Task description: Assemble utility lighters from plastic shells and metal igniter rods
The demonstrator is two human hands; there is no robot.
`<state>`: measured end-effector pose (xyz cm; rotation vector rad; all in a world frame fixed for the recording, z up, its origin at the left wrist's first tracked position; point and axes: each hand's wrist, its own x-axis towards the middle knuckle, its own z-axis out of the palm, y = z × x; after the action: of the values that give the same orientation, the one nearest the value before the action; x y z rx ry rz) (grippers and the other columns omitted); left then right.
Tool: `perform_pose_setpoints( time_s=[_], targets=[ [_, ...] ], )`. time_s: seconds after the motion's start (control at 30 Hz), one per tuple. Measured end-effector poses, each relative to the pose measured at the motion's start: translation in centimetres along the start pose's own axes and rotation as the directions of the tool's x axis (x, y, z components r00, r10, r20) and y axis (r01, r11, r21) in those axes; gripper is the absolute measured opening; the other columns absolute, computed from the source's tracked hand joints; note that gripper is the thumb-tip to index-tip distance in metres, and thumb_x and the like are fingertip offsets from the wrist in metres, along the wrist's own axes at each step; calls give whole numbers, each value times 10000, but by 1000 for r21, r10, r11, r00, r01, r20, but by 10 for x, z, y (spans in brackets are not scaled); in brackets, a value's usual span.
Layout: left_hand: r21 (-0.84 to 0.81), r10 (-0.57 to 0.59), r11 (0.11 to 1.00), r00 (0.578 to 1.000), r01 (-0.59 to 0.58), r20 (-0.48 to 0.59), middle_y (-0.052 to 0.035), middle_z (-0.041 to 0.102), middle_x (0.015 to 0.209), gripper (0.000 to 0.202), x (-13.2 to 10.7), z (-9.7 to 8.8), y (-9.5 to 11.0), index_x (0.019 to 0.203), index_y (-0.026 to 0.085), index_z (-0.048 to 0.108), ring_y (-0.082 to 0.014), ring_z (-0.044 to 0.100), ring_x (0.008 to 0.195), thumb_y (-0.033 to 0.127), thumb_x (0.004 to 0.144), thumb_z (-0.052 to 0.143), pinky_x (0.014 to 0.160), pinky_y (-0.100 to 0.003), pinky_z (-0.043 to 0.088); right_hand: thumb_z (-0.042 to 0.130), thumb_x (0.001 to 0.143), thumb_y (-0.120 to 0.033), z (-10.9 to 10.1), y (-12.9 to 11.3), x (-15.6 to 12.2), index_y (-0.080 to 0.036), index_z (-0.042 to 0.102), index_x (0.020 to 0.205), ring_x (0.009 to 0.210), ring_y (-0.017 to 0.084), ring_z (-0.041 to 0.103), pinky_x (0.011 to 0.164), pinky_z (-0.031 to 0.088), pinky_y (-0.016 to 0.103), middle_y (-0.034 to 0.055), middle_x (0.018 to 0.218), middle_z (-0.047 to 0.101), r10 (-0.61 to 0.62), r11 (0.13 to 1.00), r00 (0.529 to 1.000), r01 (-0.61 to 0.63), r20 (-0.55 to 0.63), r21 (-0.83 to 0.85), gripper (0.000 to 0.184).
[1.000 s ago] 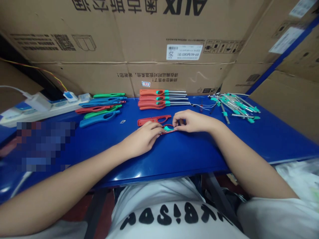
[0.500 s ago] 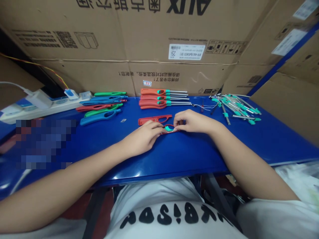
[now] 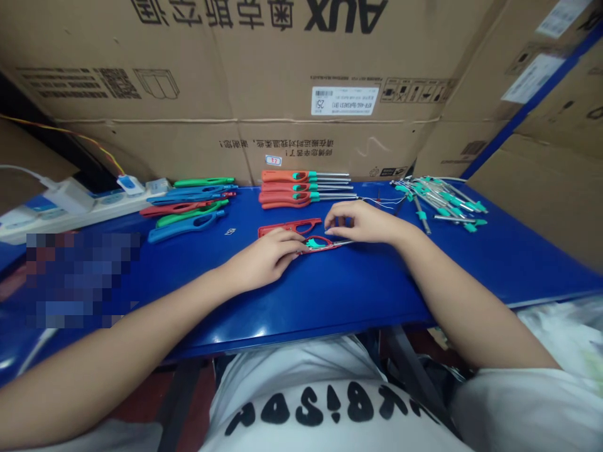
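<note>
My left hand (image 3: 266, 258) grips the handle end of a red lighter shell half (image 3: 330, 240) lying on the blue table. A green trigger (image 3: 313, 243) sits in this shell, and a metal tube (image 3: 343, 242) sticks out to the right. My fingers hide the shell's left part. Just above the tube, my right hand (image 3: 362, 220) has its fingers bent, with a gap between them and the thumb; nothing shows in it. Behind my left hand lies another red shell half (image 3: 266, 230).
Assembled red and orange lighters (image 3: 287, 188) are stacked at the back. To their left lie several coloured shell halves (image 3: 188, 221); to the right, a pile of metal tubes with green parts (image 3: 438, 198). A white power strip (image 3: 101, 210) and a cardboard box (image 3: 264, 81) border the table.
My right hand has come off the shell and risen slightly, baring the metal tube. The left hand keeps its hold. The view has shifted a little.
</note>
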<state>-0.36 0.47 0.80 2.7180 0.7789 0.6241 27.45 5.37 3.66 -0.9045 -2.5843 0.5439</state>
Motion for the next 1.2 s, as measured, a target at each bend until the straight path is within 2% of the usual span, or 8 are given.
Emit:
perform_pose_setpoints(
  time_s=[0.17, 0.37, 0.53, 0.6, 0.7, 0.83, 0.97, 1.2],
  targets=[
    [-61, -16, 998, 993, 8, -121, -95, 755, 1140, 182, 0, 0, -2, 1071, 166, 738, -215, 699, 1106, 230, 975, 597, 1008, -346, 548, 575, 955, -221, 18, 9, 5, -215, 656, 1249, 974, 196, 623, 846, 504, 324, 93, 1199, 612, -39, 995, 999, 36, -28, -96, 305],
    [25, -89, 995, 979, 96, -182, -87, 752, 1167, 255, 2, -15, -5, 1125, 196, 742, -236, 692, 1096, 330, 981, 579, 987, -390, 556, 594, 945, -230, 21, 2, 7, -211, 696, 1006, 981, 204, 618, 879, 494, 338, 88, 1213, 568, 16, 984, 999, -24, -45, -177, 120],
    [137, -127, 979, 979, 149, -159, -117, 739, 1189, 326, 0, -23, -21, 1189, 162, 714, -276, 667, 1127, 348, 988, 537, 1020, -457, 535, 620, 931, -295, 15, 3, 7, -193, 623, 910, 926, 208, 583, 812, 477, 332, 81, 1027, 608, -33, 989, 995, 18, -96, -149, 105],
    [147, -124, 978, 977, 151, -174, -125, 729, 1219, 351, 0, -22, -25, 1232, 157, 693, -280, 657, 1153, 358, 986, 544, 1032, -467, 529, 620, 929, -331, 17, 1, 8, -195, 592, 864, 825, 185, 572, 748, 473, 319, 56, 905, 623, -7, 998, 986, -4, -169, -69, 154],
    [157, -96, 979, 977, 127, -191, -133, 719, 1237, 386, 0, -21, -27, 1296, 151, 663, -276, 650, 1163, 355, 987, 553, 1024, -457, 532, 633, 912, -384, 21, -4, 11, -197, 553, 820, 645, 144, 566, 615, 477, 289, 12, 739, 614, 177, 966, 961, -128, -215, 223, 224],
    [177, -52, 981, 983, 83, -175, -122, 724, 1204, 356, -1, -22, -23, 1284, 168, 675, -253, 668, 1106, 347, 1003, 549, 975, -406, 551, 728, 842, -419, 26, -8, 17, -199, 548, 810, 514, 123, 578, 511, 511, 272, -21, 623, 600, 403, 748, 913, -285, -69, 599, 287],
    [265, 36, 964, 990, 1, -137, -130, 717, 1218, 342, -1, -26, -18, 1273, 162, 678, -256, 672, 1103, 347, 1004, 575, 978, -404, 548, 767, 807, -399, 25, -8, 18, -175, 627, 927, 524, 118, 598, 550, 558, 283, -19, 642, 639, 391, 633, 921, -275, 8, 723, 291],
    [212, 29, 977, 995, -8, -100, -132, 720, 1177, 321, -3, -26, -16, 1248, 165, 693, -255, 684, 1071, 326, 991, 587, 948, -391, 562, 755, 826, -452, 22, -15, 10, -165, 704, 1130, 855, 166, 644, 777, 534, 310, 57, 1007, 722, 114, 916, 992, -88, -45, 391, 421]
  ],
)
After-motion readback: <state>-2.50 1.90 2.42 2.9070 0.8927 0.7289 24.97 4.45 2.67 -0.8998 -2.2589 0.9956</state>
